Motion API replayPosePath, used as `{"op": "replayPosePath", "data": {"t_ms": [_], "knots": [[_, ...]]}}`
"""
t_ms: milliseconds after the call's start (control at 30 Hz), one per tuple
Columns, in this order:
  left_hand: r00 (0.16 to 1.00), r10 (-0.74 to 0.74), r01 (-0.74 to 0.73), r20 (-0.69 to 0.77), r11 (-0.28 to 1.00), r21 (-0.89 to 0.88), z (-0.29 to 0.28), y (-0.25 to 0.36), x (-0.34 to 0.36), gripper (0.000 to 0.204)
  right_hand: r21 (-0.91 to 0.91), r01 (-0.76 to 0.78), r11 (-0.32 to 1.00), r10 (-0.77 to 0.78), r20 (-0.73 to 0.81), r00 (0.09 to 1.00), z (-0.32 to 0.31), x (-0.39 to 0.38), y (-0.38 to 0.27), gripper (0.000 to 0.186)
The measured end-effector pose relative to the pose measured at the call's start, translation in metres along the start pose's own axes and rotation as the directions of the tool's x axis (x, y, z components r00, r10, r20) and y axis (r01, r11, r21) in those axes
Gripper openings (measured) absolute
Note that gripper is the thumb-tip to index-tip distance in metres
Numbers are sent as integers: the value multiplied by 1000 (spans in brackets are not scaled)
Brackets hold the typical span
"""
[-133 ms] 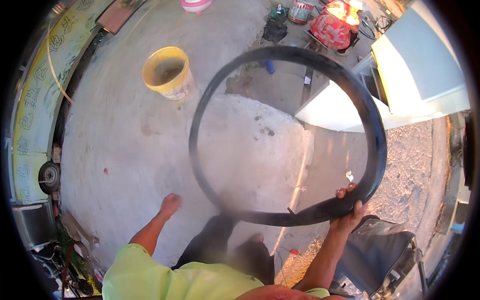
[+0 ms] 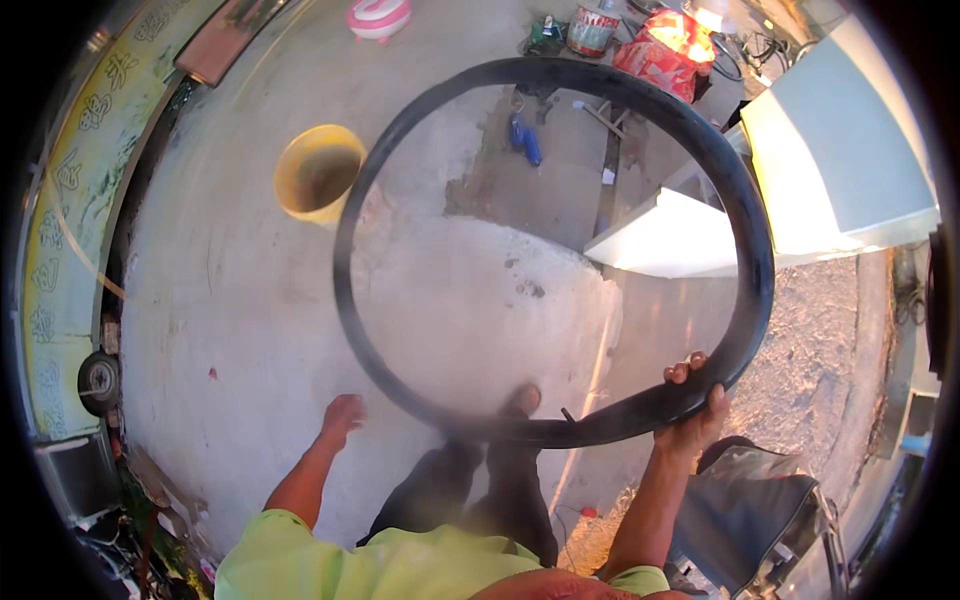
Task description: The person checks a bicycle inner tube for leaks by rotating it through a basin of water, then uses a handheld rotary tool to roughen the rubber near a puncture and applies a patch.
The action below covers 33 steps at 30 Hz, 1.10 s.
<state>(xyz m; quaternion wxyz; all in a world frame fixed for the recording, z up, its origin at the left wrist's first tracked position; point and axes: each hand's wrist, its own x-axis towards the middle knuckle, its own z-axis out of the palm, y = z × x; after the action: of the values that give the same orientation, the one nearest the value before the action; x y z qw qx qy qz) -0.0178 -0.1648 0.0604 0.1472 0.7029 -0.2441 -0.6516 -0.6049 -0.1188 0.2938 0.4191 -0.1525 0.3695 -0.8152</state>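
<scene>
A large black inner tube [image 2: 750, 290] is raised in a loop, its short valve stem [image 2: 566, 415] on the lower side. My right hand [image 2: 700, 395] is closed round the tube's lower right, fingertips over the inner edge. At lower left, my left hand [image 2: 343, 414] hangs apart from the tube, slightly blurred, with loosely bent fingers and nothing in it. The concrete ground [image 2: 230, 300] shows through the loop, as does my foot [image 2: 525, 400].
A yellow bucket [image 2: 292, 170] stands left of the loop. Beyond are a pink basin [image 2: 378, 20], a blue object [image 2: 525, 140] and a red bag [image 2: 660, 55]. White panels [image 2: 840, 140] fill the upper right, a dark padded seat [image 2: 740, 515] the lower right. A small wheel [image 2: 98, 383] lies far left.
The tube's loop has shifted up and left in view, with my right hand still gripping it. My foot has come forward under the loop. My left hand has moved slightly down.
</scene>
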Motion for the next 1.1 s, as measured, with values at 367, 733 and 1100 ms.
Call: {"op": "replayPosePath", "data": {"t_ms": [367,733,1100], "knots": [[937,291,36,194,472,-881,98,380,94,79,144,-251,957,253,6,968,138,344,147,48],[849,524,-167,60,375,-912,62,686,215,65,-146,-252,957,247,-51,968,346,670,225,48],[933,348,-314,-91,663,-680,36,1119,384,47,-279,-176,944,108,-242,964,525,913,334,45]]}}
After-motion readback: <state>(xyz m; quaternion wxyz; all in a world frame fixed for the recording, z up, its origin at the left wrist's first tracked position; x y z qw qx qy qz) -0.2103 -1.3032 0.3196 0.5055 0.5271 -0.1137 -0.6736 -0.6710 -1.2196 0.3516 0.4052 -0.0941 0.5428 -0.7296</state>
